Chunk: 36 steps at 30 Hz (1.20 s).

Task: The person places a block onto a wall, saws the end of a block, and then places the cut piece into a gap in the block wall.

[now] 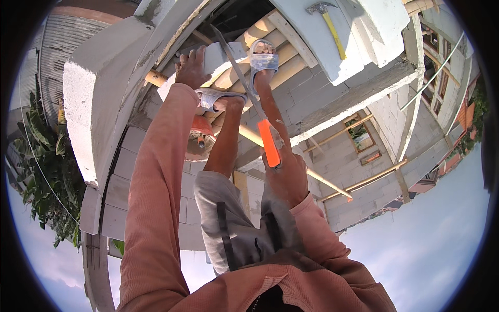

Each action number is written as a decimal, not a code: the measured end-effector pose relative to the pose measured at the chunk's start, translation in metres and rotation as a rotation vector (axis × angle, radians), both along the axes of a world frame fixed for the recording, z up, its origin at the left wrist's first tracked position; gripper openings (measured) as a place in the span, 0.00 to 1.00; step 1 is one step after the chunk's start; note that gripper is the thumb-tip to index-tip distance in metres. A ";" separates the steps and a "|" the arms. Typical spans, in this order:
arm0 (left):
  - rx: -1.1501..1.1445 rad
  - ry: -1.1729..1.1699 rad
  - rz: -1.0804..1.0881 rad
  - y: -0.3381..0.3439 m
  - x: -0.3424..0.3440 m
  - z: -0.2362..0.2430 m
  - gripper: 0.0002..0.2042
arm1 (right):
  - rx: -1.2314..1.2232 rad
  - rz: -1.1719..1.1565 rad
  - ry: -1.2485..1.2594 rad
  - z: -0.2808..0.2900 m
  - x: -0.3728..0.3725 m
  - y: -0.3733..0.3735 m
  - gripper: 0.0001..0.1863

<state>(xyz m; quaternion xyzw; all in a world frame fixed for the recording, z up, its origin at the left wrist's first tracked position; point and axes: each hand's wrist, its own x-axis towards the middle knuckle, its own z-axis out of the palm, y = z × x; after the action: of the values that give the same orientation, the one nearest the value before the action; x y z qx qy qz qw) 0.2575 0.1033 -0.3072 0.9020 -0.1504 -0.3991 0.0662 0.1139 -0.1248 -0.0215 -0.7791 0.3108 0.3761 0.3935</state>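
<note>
Orange-handled saw: 1, right hand; 1 block.

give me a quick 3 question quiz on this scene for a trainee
1. True or false: the right hand grips a saw by its orange handle.
2. What does the left hand press on? A) hammer B) grey block C) bamboo pole
3. Fill in: the hammer with the yellow handle lies on a white ____.

Key: 1 true. 2 B, the grey block. 3 slab.
</note>
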 end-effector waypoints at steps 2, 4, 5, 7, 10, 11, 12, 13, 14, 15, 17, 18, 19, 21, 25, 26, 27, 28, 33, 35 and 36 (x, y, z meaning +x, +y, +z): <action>0.049 0.083 -0.046 -0.019 -0.002 0.009 0.51 | 0.003 -0.007 0.048 0.003 -0.012 -0.013 0.20; 0.050 0.088 -0.104 -0.027 -0.004 0.022 0.51 | 0.014 -0.002 0.090 0.004 -0.016 -0.023 0.21; 0.054 0.089 -0.158 -0.029 -0.004 0.026 0.51 | 0.018 -0.019 0.093 0.003 -0.016 -0.027 0.23; 0.054 0.112 -0.139 -0.038 0.006 0.025 0.52 | 0.028 -0.036 0.102 0.002 -0.010 -0.033 0.24; 0.060 0.185 -0.046 -0.038 0.018 0.022 0.53 | 0.101 -0.158 0.110 -0.004 0.004 -0.039 0.26; 0.065 0.228 0.031 -0.036 0.025 0.019 0.54 | 0.078 -0.119 0.057 -0.008 0.002 -0.038 0.24; 0.064 0.211 0.043 -0.032 0.027 0.010 0.57 | 0.053 -0.079 0.004 -0.009 0.002 -0.038 0.23; 0.066 0.219 0.039 -0.030 0.031 0.007 0.57 | 0.053 -0.083 0.013 -0.007 -0.001 -0.040 0.23; 0.012 0.268 0.061 -0.030 0.035 0.006 0.56 | 0.068 -0.055 0.046 -0.001 -0.001 -0.046 0.18; -0.044 0.316 0.084 -0.031 0.036 0.005 0.55 | 0.082 -0.027 0.080 0.006 0.000 -0.050 0.13; -0.049 0.283 0.100 -0.027 0.032 -0.005 0.55 | 0.096 -0.054 0.093 0.023 0.015 -0.055 0.13; -0.054 0.241 0.112 -0.025 0.032 -0.011 0.55 | 0.110 -0.086 0.098 0.026 0.020 -0.055 0.14; -0.057 0.244 0.120 -0.021 0.028 -0.017 0.55 | 0.107 -0.079 0.102 0.025 0.022 -0.051 0.14; -0.083 0.162 0.198 -0.014 0.021 -0.028 0.55 | 0.133 -0.087 0.067 0.019 0.025 -0.044 0.15; -0.279 0.163 0.272 -0.022 0.018 -0.037 0.57 | 0.088 0.057 0.125 -0.002 0.021 -0.046 0.21; -0.231 0.180 0.277 -0.023 0.019 -0.038 0.57 | 0.099 0.010 0.125 -0.003 0.026 -0.047 0.22; -0.207 0.188 0.281 -0.023 0.019 -0.037 0.57 | 0.111 -0.038 0.126 -0.003 0.030 -0.048 0.24; -0.181 0.196 0.284 -0.024 0.018 -0.035 0.57 | 0.112 -0.037 0.125 -0.003 0.028 -0.048 0.24; -0.077 0.084 0.194 -0.042 0.020 -0.020 0.53 | 0.147 -0.123 0.156 -0.008 0.022 -0.057 0.12; -0.057 -0.015 0.196 -0.019 0.018 -0.033 0.52 | 0.145 -0.018 0.078 -0.039 0.032 -0.046 0.18; -0.152 -0.017 0.237 -0.005 0.015 -0.043 0.53 | 0.126 0.074 0.009 -0.059 0.034 -0.039 0.26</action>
<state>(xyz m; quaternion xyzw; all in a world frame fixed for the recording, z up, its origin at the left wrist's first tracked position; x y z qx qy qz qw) 0.2720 0.0981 -0.3505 0.9091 -0.0730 -0.3684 0.1801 0.1481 -0.1641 -0.0809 -0.7619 0.2595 0.4128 0.4263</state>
